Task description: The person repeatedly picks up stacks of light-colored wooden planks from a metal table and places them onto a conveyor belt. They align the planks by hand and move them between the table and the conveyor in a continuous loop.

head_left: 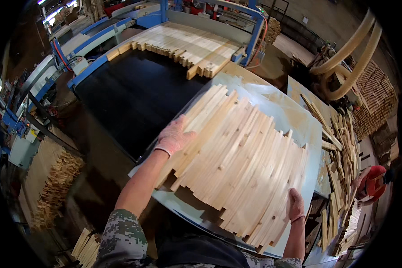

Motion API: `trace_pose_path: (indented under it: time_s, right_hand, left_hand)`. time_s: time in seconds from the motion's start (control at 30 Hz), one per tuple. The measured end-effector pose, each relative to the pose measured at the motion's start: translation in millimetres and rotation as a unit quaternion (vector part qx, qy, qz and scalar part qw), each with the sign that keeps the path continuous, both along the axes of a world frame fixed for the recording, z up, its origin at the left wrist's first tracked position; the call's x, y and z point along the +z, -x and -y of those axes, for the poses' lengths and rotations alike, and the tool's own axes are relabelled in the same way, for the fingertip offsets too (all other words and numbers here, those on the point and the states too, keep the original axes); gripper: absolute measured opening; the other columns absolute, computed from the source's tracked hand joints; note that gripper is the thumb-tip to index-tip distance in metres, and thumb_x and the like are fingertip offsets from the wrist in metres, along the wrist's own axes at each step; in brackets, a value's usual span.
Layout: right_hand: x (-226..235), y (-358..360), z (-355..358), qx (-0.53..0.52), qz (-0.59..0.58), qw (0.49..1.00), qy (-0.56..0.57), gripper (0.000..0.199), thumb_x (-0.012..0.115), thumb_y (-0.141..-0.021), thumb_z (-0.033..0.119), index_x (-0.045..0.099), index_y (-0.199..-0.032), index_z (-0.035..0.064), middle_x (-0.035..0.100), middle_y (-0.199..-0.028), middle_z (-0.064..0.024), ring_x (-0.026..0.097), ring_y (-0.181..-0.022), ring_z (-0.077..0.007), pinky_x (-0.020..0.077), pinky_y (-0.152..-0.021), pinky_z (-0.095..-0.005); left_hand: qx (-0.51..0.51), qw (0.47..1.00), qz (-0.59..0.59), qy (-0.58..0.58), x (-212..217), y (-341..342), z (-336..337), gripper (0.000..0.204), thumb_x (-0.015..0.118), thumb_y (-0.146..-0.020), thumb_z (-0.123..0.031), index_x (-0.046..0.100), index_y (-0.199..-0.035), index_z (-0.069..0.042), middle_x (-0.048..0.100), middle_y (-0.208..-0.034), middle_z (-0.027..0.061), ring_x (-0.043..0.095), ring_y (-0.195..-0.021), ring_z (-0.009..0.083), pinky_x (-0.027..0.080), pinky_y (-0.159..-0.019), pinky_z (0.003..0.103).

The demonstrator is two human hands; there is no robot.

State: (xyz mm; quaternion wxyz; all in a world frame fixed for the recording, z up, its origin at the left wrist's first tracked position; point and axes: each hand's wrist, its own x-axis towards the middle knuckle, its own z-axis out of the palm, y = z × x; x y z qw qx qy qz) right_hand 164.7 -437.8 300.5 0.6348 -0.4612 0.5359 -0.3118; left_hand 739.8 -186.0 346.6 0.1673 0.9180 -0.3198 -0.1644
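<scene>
A wide row of pale wooden strips, packed side by side with uneven ends, lies over the light grey-blue table in front of me. Its near ends cast a shadow on the surface. My left hand, in a pinkish work glove, grips the left side of the row, thumb apart on top. Gloved the same way, my right hand closes on the right side near the close corner; its fingertips are partly hidden. Whether the row is fully lifted, I cannot tell.
Left of the table runs a black conveyor belt, with another row of strips at its far end under a blue frame. Loose offcuts pile up on the right. A person in red stands beyond them. Stacked strips stand lower left.
</scene>
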Motion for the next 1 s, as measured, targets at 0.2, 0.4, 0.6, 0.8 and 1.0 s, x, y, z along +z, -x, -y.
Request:
trace_pose_path:
  time_s: [0.2, 0.4, 0.6, 0.8, 1.0]
  right_hand:
    - [46, -34, -4, 0.100, -0.423, 0.891, 0.130, 0.070, 0.068, -0.099, 0.059, 0.073, -0.113, -0.0094, 0.075, -0.102, -0.0153, 0.067, -0.093, -0.0238, 0.0522, -0.086, -0.0439]
    - [32, -85, -7, -0.019, -0.596, 0.768, 0.232, 0.085, 0.068, -0.099, 0.052, 0.044, -0.157, -0.0060, 0.056, -0.150, -0.0320, 0.054, -0.139, -0.0412, 0.0439, -0.115, -0.0475]
    - [80, -342, -149, 0.119, -0.396, 0.776, 0.476, 0.075, 0.072, -0.098, 0.024, 0.040, -0.162, -0.0012, 0.043, -0.165, -0.0240, 0.040, -0.153, -0.0392, 0.0303, -0.128, -0.0440]
    - [74, -548, -224, 0.267, -0.408, 0.707, 0.512, 0.084, 0.075, -0.094, 0.042, 0.043, -0.162, 0.0038, 0.046, -0.162, -0.0240, 0.041, -0.151, -0.0404, 0.0349, -0.125, -0.0471]
    - [62, -630, -265, 0.279, -0.608, 0.593, 0.448, 0.081, 0.076, -0.092, 0.042, 0.047, -0.160, 0.0081, 0.048, -0.163, -0.0166, 0.038, -0.154, -0.0379, 0.0309, -0.128, -0.0452]
  left_hand:
    - [-0.082, 0.987, -0.089, 0.103, 4, -30, -34, 0.100, 0.072, -0.088, -0.056, 0.037, -0.162, 0.000, 0.053, -0.155, 0.0293, 0.053, -0.144, 0.0390, 0.043, -0.120, 0.043]
    - [-0.150, 0.954, -0.224, 0.133, 4, -44, -98, 0.086, 0.071, -0.093, -0.054, 0.044, -0.159, -0.004, 0.061, -0.148, 0.0267, 0.060, -0.136, 0.0387, 0.048, -0.114, 0.041]
    - [-0.186, 0.875, -0.366, 0.256, -14, -31, -224, 0.084, 0.072, -0.099, -0.048, 0.041, -0.161, -0.001, 0.057, -0.154, 0.0232, 0.054, -0.143, 0.0333, 0.042, -0.119, 0.039]
    - [-0.188, 0.837, -0.473, 0.199, -56, -75, -373, 0.056, 0.060, -0.107, -0.041, 0.060, -0.148, -0.003, 0.064, -0.147, 0.0186, 0.059, -0.138, 0.0316, 0.045, -0.116, 0.039]
    - [0.250, 0.886, -0.390, 0.027, -200, -79, -576, 0.054, 0.064, -0.092, -0.044, 0.073, -0.119, 0.002, 0.072, -0.124, 0.0260, 0.067, -0.119, 0.0433, 0.051, -0.102, 0.047]
